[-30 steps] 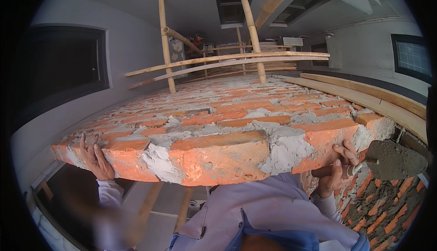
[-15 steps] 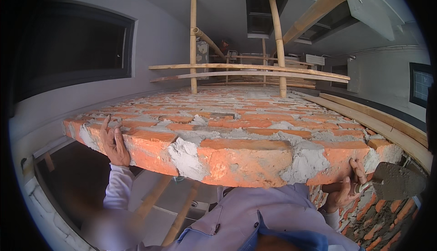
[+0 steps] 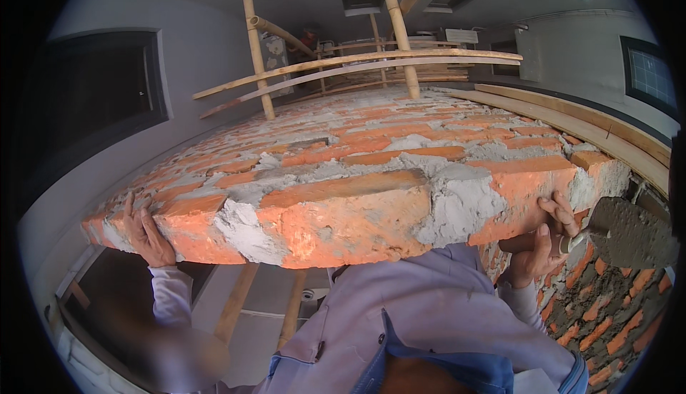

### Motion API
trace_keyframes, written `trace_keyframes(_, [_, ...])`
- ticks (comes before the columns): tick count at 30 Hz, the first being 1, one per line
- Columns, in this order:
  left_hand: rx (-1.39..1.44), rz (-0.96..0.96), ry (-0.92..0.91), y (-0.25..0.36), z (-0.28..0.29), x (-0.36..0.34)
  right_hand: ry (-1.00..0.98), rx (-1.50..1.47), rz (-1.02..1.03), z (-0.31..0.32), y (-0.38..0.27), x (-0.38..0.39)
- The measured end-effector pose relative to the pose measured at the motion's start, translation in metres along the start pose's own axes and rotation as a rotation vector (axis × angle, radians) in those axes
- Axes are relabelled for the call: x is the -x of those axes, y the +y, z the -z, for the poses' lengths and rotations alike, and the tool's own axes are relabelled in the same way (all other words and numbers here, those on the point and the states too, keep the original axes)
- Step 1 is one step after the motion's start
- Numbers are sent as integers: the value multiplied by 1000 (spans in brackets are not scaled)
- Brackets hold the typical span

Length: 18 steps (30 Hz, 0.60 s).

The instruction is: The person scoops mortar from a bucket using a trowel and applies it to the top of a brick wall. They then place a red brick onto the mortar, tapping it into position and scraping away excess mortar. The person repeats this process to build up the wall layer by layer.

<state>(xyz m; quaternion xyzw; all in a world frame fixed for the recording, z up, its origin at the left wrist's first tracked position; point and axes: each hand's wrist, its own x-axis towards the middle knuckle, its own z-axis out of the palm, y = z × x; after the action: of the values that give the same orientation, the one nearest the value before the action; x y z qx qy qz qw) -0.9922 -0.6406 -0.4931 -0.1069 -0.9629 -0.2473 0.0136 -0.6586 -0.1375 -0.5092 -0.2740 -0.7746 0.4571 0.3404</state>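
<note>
A brick wall (image 3: 343, 212) with pale grey mortar in its joints fills the middle of the view. Against its edge at the left, my left hand (image 3: 148, 237) lies with fingers outstretched, holding nothing. At the right, my right hand (image 3: 539, 254) is closed around the handle of a trowel (image 3: 568, 244). The trowel's blade, coated in grey mortar, points right, away from the wall's edge. Fingers of that hand also rest near the lower part of an orange brick (image 3: 522, 197). A thick patch of mortar (image 3: 463, 204) bulges between bricks nearby.
Bamboo poles (image 3: 257, 43) and thin wooden rails (image 3: 364, 61) cross beyond the wall. Planks (image 3: 572, 119) run along its right side. A second brick surface with wet mortar (image 3: 597, 322) lies at the lower right. A dark window (image 3: 93, 111) is at the left.
The view has swung, so the wall and bamboo poles appear further left and higher. Both hands keep their places at the wall, the right one still on the trowel.
</note>
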Motion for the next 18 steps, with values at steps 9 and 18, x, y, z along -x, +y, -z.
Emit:
trace_keyframes(9, [88, 19, 1, -9, 0, 2, 13, 34, 19, 1, 2, 0])
trace_keyframes(18, [-4, 16, -14, 1, 1, 1, 12, 39, 11, 3, 2, 1])
